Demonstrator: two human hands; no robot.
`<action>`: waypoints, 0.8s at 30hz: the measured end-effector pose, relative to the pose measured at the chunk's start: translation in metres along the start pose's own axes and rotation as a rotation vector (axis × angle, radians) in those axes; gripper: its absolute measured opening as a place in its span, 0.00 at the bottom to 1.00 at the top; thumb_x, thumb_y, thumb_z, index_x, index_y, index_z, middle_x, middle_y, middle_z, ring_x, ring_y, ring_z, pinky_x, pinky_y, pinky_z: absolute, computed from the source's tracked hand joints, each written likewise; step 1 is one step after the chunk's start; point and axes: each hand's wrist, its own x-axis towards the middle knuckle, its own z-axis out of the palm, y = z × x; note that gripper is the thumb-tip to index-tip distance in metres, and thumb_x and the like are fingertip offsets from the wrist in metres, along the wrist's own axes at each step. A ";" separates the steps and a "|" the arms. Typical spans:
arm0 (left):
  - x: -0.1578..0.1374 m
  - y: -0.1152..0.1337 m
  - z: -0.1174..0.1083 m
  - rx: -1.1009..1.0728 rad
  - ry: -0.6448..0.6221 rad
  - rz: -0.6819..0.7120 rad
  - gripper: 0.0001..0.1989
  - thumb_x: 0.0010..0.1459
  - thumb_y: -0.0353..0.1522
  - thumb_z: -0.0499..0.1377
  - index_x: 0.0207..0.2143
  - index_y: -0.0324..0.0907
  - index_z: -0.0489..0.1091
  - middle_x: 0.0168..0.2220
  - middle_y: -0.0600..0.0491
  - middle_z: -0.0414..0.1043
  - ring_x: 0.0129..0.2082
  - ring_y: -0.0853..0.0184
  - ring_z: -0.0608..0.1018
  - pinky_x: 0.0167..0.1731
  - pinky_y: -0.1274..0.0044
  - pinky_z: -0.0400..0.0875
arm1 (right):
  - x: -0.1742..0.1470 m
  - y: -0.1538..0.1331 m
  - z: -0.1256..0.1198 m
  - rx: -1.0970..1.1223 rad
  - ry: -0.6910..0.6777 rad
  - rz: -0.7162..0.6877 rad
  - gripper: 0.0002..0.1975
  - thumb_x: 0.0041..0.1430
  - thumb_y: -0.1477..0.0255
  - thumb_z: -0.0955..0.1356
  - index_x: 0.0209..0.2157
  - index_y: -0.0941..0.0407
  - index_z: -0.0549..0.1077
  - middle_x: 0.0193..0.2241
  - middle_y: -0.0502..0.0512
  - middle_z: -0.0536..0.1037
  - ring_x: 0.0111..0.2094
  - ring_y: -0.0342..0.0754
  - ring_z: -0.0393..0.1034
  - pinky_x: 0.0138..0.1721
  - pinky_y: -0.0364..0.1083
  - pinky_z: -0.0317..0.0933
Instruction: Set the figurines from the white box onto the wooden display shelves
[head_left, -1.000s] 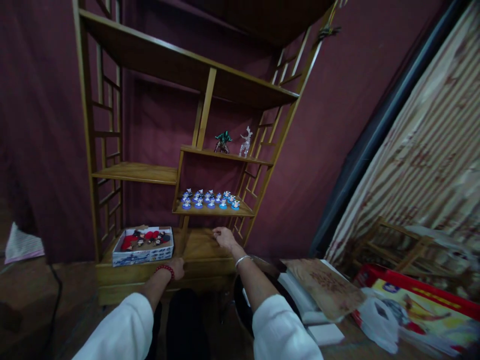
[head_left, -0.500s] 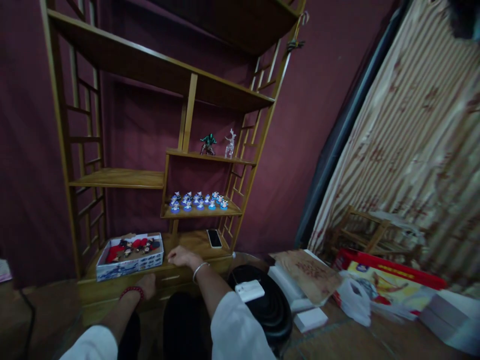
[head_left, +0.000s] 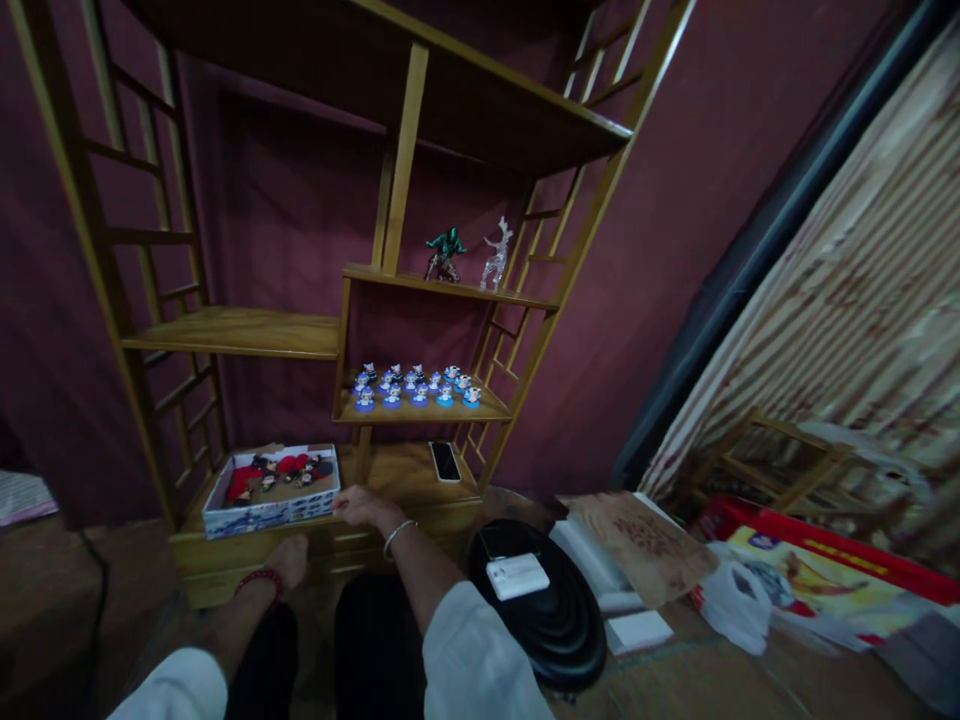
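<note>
Nearest you, your left hand (head_left: 289, 562) is low before the drawers (head_left: 346, 556); I cannot tell its grip. Your right hand (head_left: 361, 505) is partly curled by the near right corner of the open box (head_left: 274, 513); contact or hold is unclear. The box, with red-and-black dolls (head_left: 294, 466) inside, sits on the bottom shelf (head_left: 397, 468). You seem to be at the reaching step; handling it calls for a level, gentle grip. Beyond, small figurines (head_left: 420, 396) stand one shelf up.
</note>
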 end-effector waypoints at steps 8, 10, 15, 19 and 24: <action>0.020 0.012 -0.009 -0.072 0.123 0.036 0.18 0.48 0.21 0.47 0.41 0.34 0.67 0.43 0.42 0.70 0.46 0.65 0.71 0.44 0.78 0.61 | 0.020 0.011 0.010 0.069 -0.024 -0.029 0.11 0.47 0.79 0.65 0.34 0.57 0.74 0.28 0.47 0.76 0.33 0.43 0.69 0.36 0.39 0.62; 0.020 0.020 -0.011 -0.073 0.149 0.068 0.18 0.48 0.21 0.47 0.41 0.36 0.67 0.43 0.44 0.70 0.46 0.66 0.71 0.44 0.79 0.61 | 0.019 0.015 0.008 0.098 -0.021 -0.027 0.11 0.48 0.80 0.64 0.33 0.57 0.74 0.27 0.48 0.76 0.32 0.42 0.69 0.34 0.39 0.62; 0.023 0.060 -0.034 -0.066 0.257 0.152 0.17 0.50 0.21 0.46 0.40 0.39 0.67 0.40 0.46 0.71 0.41 0.65 0.73 0.40 0.77 0.64 | 0.000 0.034 -0.025 0.152 0.041 -0.025 0.10 0.49 0.79 0.63 0.32 0.57 0.75 0.29 0.49 0.77 0.32 0.43 0.70 0.34 0.40 0.62; 0.030 0.107 -0.056 -0.079 0.347 0.283 0.17 0.49 0.20 0.46 0.40 0.39 0.67 0.41 0.48 0.69 0.42 0.67 0.72 0.43 0.79 0.63 | -0.023 0.060 -0.073 0.173 0.106 -0.034 0.11 0.49 0.78 0.63 0.32 0.56 0.75 0.30 0.49 0.77 0.33 0.44 0.69 0.36 0.41 0.62; 0.041 0.165 -0.074 -0.093 0.465 0.495 0.23 0.48 0.20 0.46 0.48 0.39 0.61 0.51 0.48 0.62 0.49 0.68 0.66 0.49 0.78 0.60 | -0.057 0.103 -0.131 0.186 0.216 -0.122 0.11 0.49 0.80 0.62 0.32 0.58 0.74 0.30 0.51 0.76 0.32 0.43 0.69 0.36 0.42 0.62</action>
